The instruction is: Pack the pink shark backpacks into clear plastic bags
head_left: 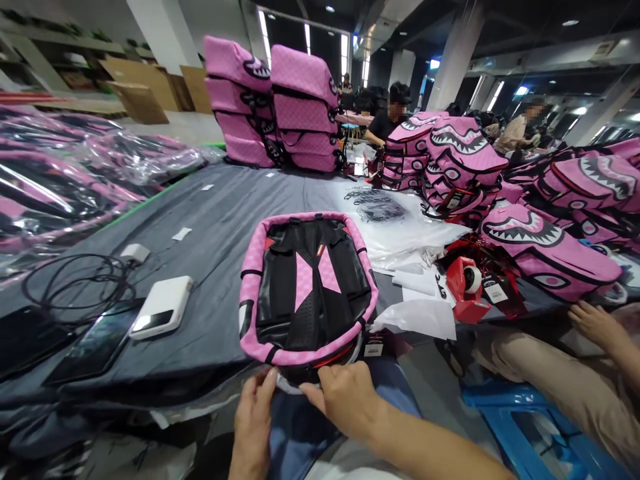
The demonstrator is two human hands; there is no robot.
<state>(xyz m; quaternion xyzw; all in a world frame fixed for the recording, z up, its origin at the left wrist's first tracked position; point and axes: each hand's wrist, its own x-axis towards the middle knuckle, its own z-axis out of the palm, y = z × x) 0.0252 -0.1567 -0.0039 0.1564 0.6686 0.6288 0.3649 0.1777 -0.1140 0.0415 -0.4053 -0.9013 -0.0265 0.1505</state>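
Note:
A pink and black backpack (pixel 316 283) lies on the grey-covered table in front of me, its black strap side up. At its near edge, a strip of clear plastic (pixel 290 384) shows between my hands. My left hand (pixel 254 417) is closed on this plastic, thumb and fingers pinched together. Curled at the backpack's near end, just right of it, my right hand (pixel 346 398) grips the plastic too, with its fingertips partly hidden. A tag (pixel 374 349) hangs by the backpack's lower right corner.
Left are a white power bank (pixel 163 308), a phone (pixel 97 341) and black cable (pixel 75 287). Right stand a red tape dispenser (pixel 466 290), plastic bags (pixel 400 233) and shark-mouth backpacks (pixel 547 247). Pink backpacks (pixel 305 110) are stacked behind. A co-worker's hand (pixel 597 325) is at right, near a blue stool (pixel 530 417).

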